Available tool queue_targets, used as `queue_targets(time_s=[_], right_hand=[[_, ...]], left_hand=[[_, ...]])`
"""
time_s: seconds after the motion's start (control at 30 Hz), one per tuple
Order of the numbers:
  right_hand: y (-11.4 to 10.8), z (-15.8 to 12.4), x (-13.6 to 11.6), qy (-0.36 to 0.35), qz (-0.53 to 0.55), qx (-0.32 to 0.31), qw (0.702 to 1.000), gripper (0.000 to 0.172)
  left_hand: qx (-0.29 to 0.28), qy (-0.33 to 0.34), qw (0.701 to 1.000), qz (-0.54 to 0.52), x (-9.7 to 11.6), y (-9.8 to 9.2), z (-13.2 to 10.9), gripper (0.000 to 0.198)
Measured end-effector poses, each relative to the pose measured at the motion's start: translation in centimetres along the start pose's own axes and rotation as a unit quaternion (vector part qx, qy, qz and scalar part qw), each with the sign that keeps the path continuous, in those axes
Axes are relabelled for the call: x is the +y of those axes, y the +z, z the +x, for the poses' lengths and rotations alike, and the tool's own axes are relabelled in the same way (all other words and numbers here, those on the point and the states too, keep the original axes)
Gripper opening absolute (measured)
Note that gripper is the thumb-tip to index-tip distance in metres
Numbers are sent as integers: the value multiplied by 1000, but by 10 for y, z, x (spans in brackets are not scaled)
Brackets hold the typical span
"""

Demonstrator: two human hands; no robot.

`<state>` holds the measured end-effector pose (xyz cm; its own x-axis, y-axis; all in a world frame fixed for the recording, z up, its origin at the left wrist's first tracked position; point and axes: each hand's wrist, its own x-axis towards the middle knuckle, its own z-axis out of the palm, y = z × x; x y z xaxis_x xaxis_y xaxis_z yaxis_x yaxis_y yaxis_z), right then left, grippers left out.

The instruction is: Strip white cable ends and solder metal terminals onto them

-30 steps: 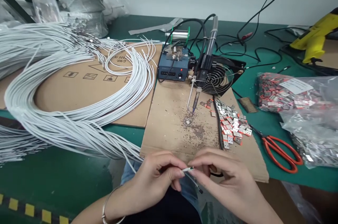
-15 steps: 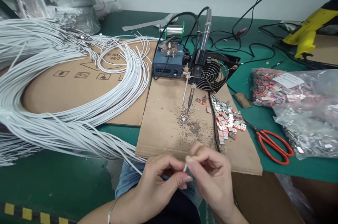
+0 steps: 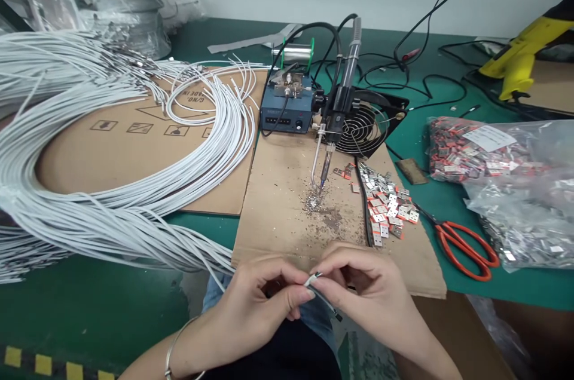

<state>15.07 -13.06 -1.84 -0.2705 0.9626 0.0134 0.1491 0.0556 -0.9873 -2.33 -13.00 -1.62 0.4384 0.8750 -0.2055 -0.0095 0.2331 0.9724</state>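
Note:
Between my two hands, just off the near edge of the cardboard, is the end of a white cable (image 3: 310, 280). My left hand (image 3: 269, 296) pinches it between thumb and forefinger. From the right, the thumb and forefinger of my right hand (image 3: 359, 281) close on its tip, where thin dark strands show. A dark strip with a black end (image 3: 336, 315) hangs below the fingertips; I cannot tell what it joins to. A thick bundle of white cables (image 3: 201, 236) runs in from the left to beside my left hand.
A soldering iron (image 3: 334, 120) points down over solder crumbs, beside a blue solder feeder (image 3: 287, 111) and a fan (image 3: 359, 129). Small metal USB connectors (image 3: 388, 210) lie on the cardboard sheet (image 3: 269, 218). Red-handled scissors (image 3: 466, 251) and plastic bags of parts (image 3: 484, 150) are at right.
My hands have shifted slightly, the right one turning outward. Dark strands now show at the cable tip, and a dark strip hangs below the fingers.

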Motion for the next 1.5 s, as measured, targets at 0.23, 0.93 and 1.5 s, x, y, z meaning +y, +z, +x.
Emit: queue_targets(time_s=[0.23,0.93,1.5], right_hand=[[10,-4,4,-61,8,40,997,20],[-12,8,-18,-102,-105,-77,986,9],[10,10,8,-105,168,154,968,6]], left_hand=[[-7,-71,993,-99,-4,2,2,21],[-67,-104,988,-96,6,-8,7,30],[-20,-81,974,-208,2,-2,8,32]])
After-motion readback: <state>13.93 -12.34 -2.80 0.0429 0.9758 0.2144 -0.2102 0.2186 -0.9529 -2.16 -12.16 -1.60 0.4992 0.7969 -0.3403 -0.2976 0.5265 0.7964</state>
